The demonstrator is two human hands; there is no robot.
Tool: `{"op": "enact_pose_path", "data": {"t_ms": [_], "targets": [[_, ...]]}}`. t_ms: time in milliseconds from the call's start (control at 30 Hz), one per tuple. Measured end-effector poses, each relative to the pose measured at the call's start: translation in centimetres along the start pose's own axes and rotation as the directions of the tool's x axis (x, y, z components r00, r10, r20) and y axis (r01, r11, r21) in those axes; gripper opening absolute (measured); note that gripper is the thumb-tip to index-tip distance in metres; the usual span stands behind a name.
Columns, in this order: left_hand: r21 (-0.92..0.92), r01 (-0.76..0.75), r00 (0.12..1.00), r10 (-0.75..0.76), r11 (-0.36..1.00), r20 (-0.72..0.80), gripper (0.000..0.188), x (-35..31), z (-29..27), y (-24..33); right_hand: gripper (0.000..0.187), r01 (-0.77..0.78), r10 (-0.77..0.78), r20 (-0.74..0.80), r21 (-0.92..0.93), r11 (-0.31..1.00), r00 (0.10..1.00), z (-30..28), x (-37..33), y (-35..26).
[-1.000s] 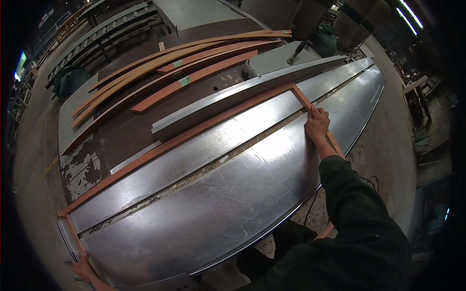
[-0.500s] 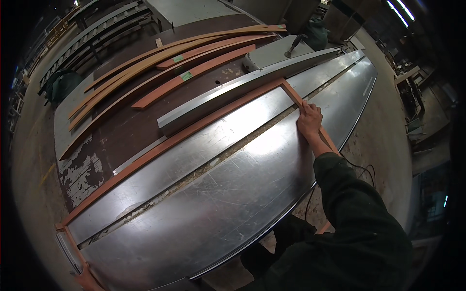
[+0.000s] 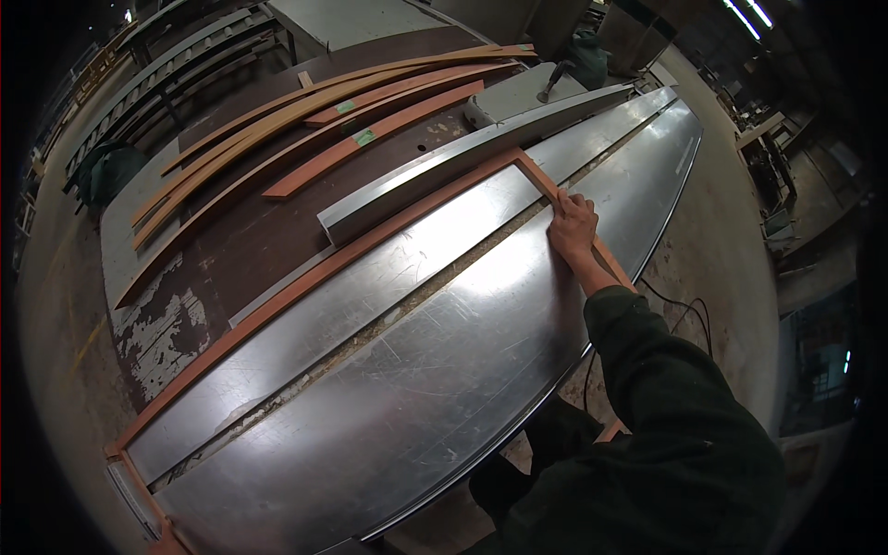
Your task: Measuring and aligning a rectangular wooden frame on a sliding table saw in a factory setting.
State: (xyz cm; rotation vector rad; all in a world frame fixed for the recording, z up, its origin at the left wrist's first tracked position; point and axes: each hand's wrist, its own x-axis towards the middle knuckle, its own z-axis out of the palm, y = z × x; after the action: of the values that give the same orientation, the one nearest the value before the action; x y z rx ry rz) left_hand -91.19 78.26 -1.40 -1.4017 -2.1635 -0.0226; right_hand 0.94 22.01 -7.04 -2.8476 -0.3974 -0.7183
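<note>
A long, narrow frame of reddish-brown wooden strips (image 3: 305,287) lies on a shiny, scratched metal tabletop (image 3: 398,425). Its far long side and two short ends show; any near side is hidden by my arm and the lower edge. My right hand (image 3: 573,227) is closed round the right end strip, fingers over its top. At the lower left, my left hand (image 3: 166,540) is only partly in view, gripping the left end strip. A pale, narrow metal piece (image 3: 132,499) sits just outside that end. Behind the long side runs a thick metal bar (image 3: 462,153).
Several curved wooden strips (image 3: 240,148) lie on the brown board beyond the bar, some with green tape. A dark-handled tool (image 3: 553,81) rests on a grey box (image 3: 518,100). A groove (image 3: 444,268) crosses the metal top. Cable (image 3: 705,319) hangs near the right edge.
The wooden frame has slid slightly left along the metal bar, with both hands still on it. My view has also shifted a little.
</note>
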Motion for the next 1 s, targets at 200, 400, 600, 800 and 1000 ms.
{"op": "enact_pose_path", "data": {"t_ms": [200,400,600,800,1000], "targets": [[0.028,-0.068,0.997,0.069,0.997,-0.027,0.112,2.4,2.0,-1.5,0.029,-0.04,0.04,0.072,0.012,0.999,0.997,-0.6,-1.7,-2.1],[0.002,-0.043,0.999,0.043,0.999,-0.009,0.102,3.3,2.1,-1.7,0.029,-0.043,0.043,0.082,-0.005,0.999,0.996,-1.4,-3.2,-4.4],[-0.024,-0.034,0.999,0.034,0.999,0.01,0.092,4.1,1.9,-1.3,0.029,-0.031,0.032,0.053,-0.022,0.999,0.998,-2.3,-4.9,-6.6],[-0.042,-0.028,0.999,0.03,0.999,0.033,0.082,5.5,2.6,-2.1,0.032,-0.011,0.011,0.01,-0.03,0.999,1.0,-3.0,-6.3,-8.7],[-0.059,-0.026,0.998,0.029,0.998,0.051,0.072,6.7,2.7,-2.9,0.035,-0.039,0.043,0.077,-0.044,0.998,0.996,-4.1,-7.4,-10.6]]}}
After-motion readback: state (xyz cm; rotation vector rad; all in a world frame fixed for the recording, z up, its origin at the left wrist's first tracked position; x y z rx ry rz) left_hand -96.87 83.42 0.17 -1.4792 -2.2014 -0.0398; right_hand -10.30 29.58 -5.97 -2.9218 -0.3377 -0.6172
